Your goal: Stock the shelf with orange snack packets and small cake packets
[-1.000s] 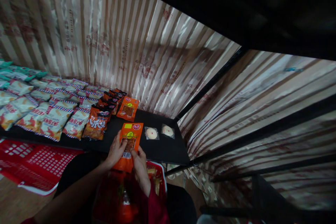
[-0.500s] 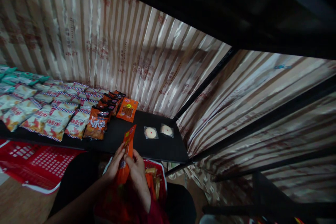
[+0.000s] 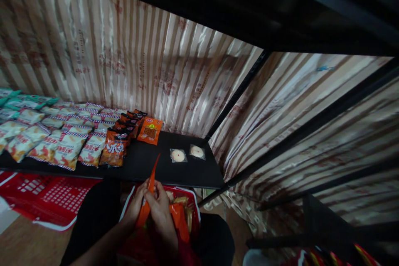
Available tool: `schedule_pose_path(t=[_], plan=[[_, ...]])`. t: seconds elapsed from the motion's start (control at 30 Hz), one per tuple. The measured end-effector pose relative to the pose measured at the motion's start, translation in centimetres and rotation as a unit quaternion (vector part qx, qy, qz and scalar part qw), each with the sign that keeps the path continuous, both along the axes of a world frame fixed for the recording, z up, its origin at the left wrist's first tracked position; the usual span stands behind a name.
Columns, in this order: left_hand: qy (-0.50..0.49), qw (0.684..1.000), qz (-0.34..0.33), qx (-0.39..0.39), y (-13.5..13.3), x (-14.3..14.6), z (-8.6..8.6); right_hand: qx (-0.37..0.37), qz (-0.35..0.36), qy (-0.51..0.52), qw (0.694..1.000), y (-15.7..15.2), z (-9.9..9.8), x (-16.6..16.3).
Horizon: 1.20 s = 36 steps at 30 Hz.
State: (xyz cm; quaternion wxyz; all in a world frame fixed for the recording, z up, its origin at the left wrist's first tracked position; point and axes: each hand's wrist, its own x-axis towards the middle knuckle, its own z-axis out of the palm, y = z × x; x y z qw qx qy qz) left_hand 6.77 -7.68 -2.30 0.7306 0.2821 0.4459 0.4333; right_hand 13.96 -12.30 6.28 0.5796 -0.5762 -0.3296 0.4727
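An orange snack packet (image 3: 151, 187) stands edge-on between my two hands, just in front of the black shelf (image 3: 193, 174). My left hand (image 3: 136, 204) grips its left side and my right hand (image 3: 161, 210) pinches its right side. Below my hands is a red basket (image 3: 191, 205) holding more orange packets (image 3: 180, 224). On the shelf lie another orange packet (image 3: 150, 130) and two small clear-wrapped round cakes (image 3: 178, 155).
Rows of snack bags (image 3: 67, 143) and dark orange bags (image 3: 114, 146) fill the shelf's left part. A striped shiny curtain (image 3: 131, 58) backs the shelf. A second red basket (image 3: 46, 193) sits on the floor at left. Black shelf bars (image 3: 311, 126) cross at right.
The orange packet was face-up at the shelf edge; both hands have turned it on edge and drawn it back towards the basket. The view has tilted slightly.
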Motion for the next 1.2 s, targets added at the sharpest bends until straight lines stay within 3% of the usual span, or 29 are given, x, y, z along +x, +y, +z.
schedule_pose_path(t=[0.2,0.47,0.77,0.97,1.1,1.2], plan=[[0.133,0.986,-0.022,0.098,-0.3,-0.2,0.8,0.013,-0.012,0.016,1.000,0.0,-1.7,0.1],[0.183,0.974,-0.025,0.134,-0.6,-0.6,2.5,0.021,-0.004,-0.004,1.000,-0.4,-2.3,0.2],[0.128,0.989,-0.051,0.058,-2.2,-1.6,5.1,-0.023,-0.017,-0.120,0.992,-1.7,-2.1,0.1],[0.014,0.989,-0.050,-0.141,-3.9,-1.4,7.9,0.008,-0.036,-0.115,0.993,-2.2,-1.9,0.3],[-0.015,0.990,-0.028,-0.137,-4.1,-1.4,9.2,0.019,-0.030,-0.147,0.989,-2.4,-1.5,0.6],[0.005,0.992,-0.037,-0.124,-4.0,-1.7,8.9,0.021,-0.041,-0.144,0.989,-2.4,-2.0,0.6]])
